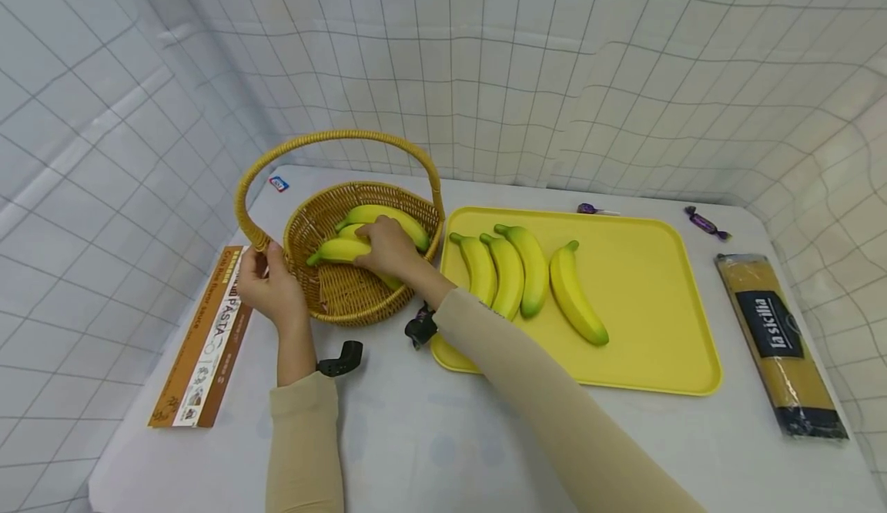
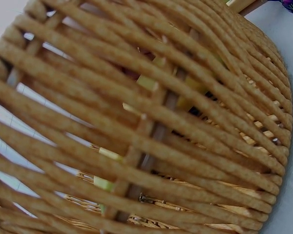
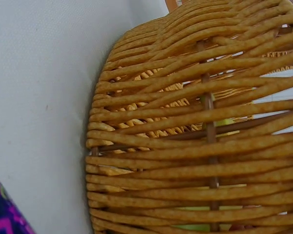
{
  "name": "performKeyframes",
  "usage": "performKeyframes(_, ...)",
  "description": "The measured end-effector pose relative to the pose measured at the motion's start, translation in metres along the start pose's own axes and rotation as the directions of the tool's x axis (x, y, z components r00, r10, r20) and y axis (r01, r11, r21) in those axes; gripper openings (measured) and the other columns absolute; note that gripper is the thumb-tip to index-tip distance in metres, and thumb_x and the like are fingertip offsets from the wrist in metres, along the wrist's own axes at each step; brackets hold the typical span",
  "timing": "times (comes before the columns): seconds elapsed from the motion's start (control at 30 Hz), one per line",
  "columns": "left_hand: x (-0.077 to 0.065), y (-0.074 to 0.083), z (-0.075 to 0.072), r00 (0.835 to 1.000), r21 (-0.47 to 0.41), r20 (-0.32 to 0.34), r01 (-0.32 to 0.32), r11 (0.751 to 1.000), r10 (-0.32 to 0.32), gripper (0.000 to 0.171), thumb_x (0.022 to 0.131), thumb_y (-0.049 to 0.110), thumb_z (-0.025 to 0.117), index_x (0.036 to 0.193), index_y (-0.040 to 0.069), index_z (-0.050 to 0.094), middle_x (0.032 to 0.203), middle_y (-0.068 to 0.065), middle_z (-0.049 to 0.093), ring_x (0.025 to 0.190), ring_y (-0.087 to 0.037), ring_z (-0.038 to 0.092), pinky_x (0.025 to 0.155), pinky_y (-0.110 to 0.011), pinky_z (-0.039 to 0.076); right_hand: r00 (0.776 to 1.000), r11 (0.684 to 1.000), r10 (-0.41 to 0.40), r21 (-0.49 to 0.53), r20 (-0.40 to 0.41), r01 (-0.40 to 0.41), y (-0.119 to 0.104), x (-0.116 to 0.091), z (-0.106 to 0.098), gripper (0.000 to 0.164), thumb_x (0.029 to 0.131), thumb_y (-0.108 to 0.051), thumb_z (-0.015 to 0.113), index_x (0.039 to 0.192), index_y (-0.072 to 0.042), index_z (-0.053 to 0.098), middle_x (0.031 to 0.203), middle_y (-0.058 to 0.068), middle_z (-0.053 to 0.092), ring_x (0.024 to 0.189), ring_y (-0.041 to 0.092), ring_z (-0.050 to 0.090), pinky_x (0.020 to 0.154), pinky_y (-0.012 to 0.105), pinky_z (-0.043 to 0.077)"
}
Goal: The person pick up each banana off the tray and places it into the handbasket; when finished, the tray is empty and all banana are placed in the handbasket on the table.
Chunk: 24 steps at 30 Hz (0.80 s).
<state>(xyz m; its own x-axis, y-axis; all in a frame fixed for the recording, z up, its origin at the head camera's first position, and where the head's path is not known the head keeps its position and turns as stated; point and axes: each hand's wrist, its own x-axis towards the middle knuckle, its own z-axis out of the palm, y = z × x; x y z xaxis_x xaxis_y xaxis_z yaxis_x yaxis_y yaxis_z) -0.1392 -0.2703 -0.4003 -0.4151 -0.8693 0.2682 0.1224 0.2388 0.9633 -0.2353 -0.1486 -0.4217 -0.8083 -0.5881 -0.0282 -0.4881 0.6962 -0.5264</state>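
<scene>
A woven wicker basket (image 1: 353, 309) with a tall arched handle stands at the left of the table. My left hand (image 1: 273, 286) grips the foot of that handle at the basket's left side. Inside the basket, my right hand (image 1: 389, 249) holds a yellow banana (image 1: 338, 251) with green ends, its thumb and fingers on either side. Another banana (image 1: 388, 214) lies along the back of the basket, and part of a third shows between them. Both wrist views are filled by the basket's woven wall (image 2: 151, 117), which hides the fingers there.
Right of the basket lies a yellow tray (image 1: 644, 305) with several bananas (image 1: 578, 293) on its left half. A pasta box (image 1: 208, 336) lies at left, a pasta packet (image 1: 779, 343) at far right. Wrapped candies (image 1: 707, 222) lie near the back edge. A dark wrapped item (image 1: 420, 326) sits by the basket.
</scene>
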Motion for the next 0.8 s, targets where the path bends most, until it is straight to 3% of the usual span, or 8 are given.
performKeyframes(0.2, -0.004, 0.009, -0.002, 1.000, -0.001, 0.006, 0.003, 1.000, -0.003, 0.022, 0.096, 0.005, 0.056, 0.109, -0.006, 0.069, 0.084, 0.017, 0.057, 0.089, 0.000, 0.053, 0.081, -0.022, 0.041, 0.999, 0.997, -0.026, 0.067, -0.040, 0.028, -0.001, -0.003, -0.004, 0.055, 0.089, -0.036, 0.071, 0.138, -0.014, 0.057, 0.117, 0.006, 0.062, 0.102, 0.017, 0.057, 0.081, 0.025, 0.046)
performKeyframes(0.4, -0.004, 0.009, -0.002, 1.000, -0.013, 0.005, 0.002, 1.000, -0.002, 0.022, 0.096, 0.005, 0.056, 0.109, -0.007, 0.069, 0.084, 0.016, 0.057, 0.088, -0.001, 0.053, 0.081, -0.022, 0.041, 0.990, 0.978, -0.091, 0.176, -0.108, 0.109, 0.001, -0.017, -0.012, 0.056, 0.089, -0.034, 0.072, 0.137, -0.010, 0.057, 0.125, 0.008, 0.062, 0.110, 0.019, 0.059, 0.090, 0.028, 0.048)
performKeyframes(0.63, -0.003, 0.007, -0.002, 1.000, -0.032, 0.000, -0.005, 0.999, 0.005, 0.022, 0.095, 0.004, 0.056, 0.110, -0.008, 0.068, 0.084, 0.014, 0.057, 0.087, -0.001, 0.053, 0.079, -0.021, 0.041, 0.981, 0.932, -0.120, 0.324, -0.153, 0.165, 0.006, -0.058, -0.027, 0.062, 0.088, -0.031, 0.072, 0.142, -0.011, 0.051, 0.136, 0.008, 0.057, 0.119, 0.024, 0.056, 0.097, 0.035, 0.047)
performKeyframes(0.8, -0.003, 0.005, 0.000, 1.000, -0.028, 0.005, 0.005, 1.000, -0.004, 0.023, 0.096, 0.004, 0.056, 0.112, -0.008, 0.068, 0.085, 0.013, 0.057, 0.087, -0.001, 0.053, 0.080, -0.020, 0.041, 0.973, 0.890, -0.113, 0.415, -0.202, 0.189, 0.017, -0.093, -0.043, 0.062, 0.087, -0.028, 0.074, 0.141, -0.011, 0.052, 0.135, 0.006, 0.058, 0.119, 0.024, 0.056, 0.098, 0.040, 0.047)
